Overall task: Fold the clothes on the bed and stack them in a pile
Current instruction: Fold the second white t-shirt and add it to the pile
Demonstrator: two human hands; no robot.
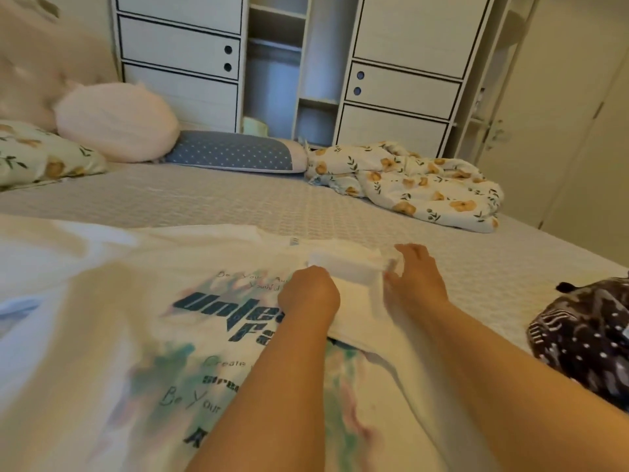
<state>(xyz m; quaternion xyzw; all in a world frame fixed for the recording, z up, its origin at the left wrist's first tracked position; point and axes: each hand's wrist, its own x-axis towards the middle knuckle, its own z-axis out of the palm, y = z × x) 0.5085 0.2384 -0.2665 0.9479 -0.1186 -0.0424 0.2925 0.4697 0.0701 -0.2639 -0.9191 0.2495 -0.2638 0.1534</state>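
Spread flat across the near half of the bed (238, 202): a white T-shirt (112, 328) with teal lettering and pastel smudges, printed side up. Folded in over its right part: one sleeve (343, 267), a white band lying across the chest print. Left hand (311, 291) on the near end of that sleeve, fingers curled down into the cloth, gripping it. Right hand (417, 274) at the sleeve's far end, thumb and fingers pinching the edge, knuckles raised just off the bed. Both forearms bare, reaching in from the lower right.

Bunched at the right edge of the bed, apart from the shirt: a dark garment with white dots and pale patches (585, 338). Heaped further back on the right: a floral quilt (408, 185) with orange blossoms. Along the head of the bed: a blue dotted pillow (235, 151), a round pink cushion (115, 120), a floral pillow (37, 155). Behind, against the wall: a white wardrobe (401, 83) with black-edged drawers and an open middle bay.
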